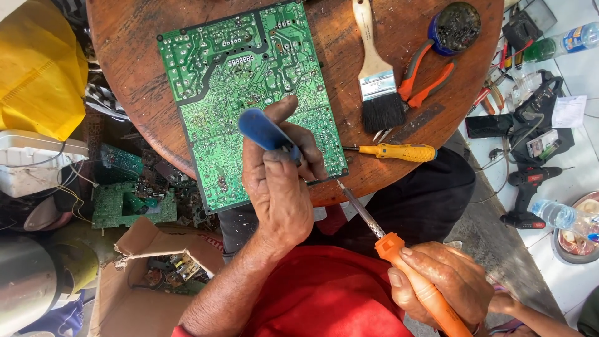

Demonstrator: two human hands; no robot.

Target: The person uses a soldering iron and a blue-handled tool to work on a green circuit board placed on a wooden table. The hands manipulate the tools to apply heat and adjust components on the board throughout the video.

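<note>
Left hand (pixel 279 187): I see it closed around a blue-handled tool (pixel 262 129), tip down on the board.
Right hand (pixel 440 281): wrapped tight on the orange soldering iron (pixel 399 256), whose tip meets the board's edge at 5 o'clock.
Circuit board (pixel 249 93): green, solder side up, flat on the round wooden worktop (pixel 125 75).
Handling: I judge it light, stiff and brittle; grip by the bare edges.
Nearby: paintbrush (pixel 377 81) and yellow screwdriver (pixel 399 151) at 3 o'clock.
</note>
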